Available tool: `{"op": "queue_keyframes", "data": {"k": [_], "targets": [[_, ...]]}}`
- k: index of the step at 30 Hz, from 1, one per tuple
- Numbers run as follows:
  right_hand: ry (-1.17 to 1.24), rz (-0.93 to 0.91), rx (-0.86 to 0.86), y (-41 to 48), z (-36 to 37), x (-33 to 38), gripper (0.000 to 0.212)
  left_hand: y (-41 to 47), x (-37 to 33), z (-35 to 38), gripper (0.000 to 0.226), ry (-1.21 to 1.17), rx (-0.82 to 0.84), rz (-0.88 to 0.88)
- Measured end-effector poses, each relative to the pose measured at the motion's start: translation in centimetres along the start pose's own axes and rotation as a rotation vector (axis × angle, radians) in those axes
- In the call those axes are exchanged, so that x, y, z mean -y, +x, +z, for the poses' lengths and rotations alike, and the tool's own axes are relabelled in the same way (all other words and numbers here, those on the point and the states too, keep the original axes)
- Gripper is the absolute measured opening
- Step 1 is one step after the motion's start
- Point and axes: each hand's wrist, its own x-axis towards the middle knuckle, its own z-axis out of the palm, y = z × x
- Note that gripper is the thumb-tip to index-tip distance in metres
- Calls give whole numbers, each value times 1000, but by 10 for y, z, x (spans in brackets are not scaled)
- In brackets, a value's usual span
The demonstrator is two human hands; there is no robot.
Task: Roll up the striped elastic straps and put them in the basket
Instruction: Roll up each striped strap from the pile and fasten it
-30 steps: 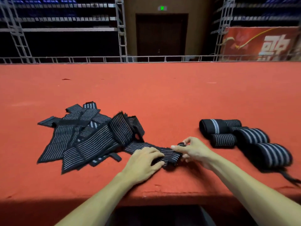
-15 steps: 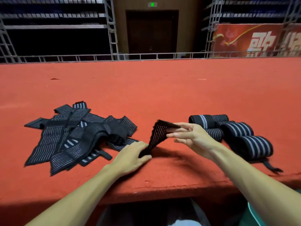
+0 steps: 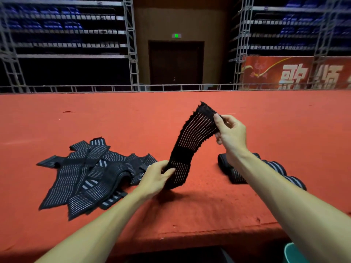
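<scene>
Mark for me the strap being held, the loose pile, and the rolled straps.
held strap (image 3: 191, 139): head view, striped middle of its raised length.
loose pile (image 3: 91, 177): head view, centre of the heap.
rolled straps (image 3: 232, 175): head view, nearest roll, below the right wrist.

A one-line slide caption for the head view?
Left hand and right hand hold a strap over the table; pile left, rolls right.

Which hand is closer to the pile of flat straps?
Left. The left hand is just right of the pile, pinching the low end of the strap. The right hand is farther right, up high, pinching its top.
</scene>
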Motion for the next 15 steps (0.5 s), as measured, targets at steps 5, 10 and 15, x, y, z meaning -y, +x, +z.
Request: {"op": "queue_keyframes", "data": {"k": [5,10,15], "targets": [[47,28,5,3,2,14,15,8,-63,-17,16,-459,123,-61],[20,101,74,14,-3,21,13,-1,-103,-30,27,-865,407,-128],[-159,260,205,26,-10,1,13,-19,-95,-10,25,-1061,559,-226]]}}
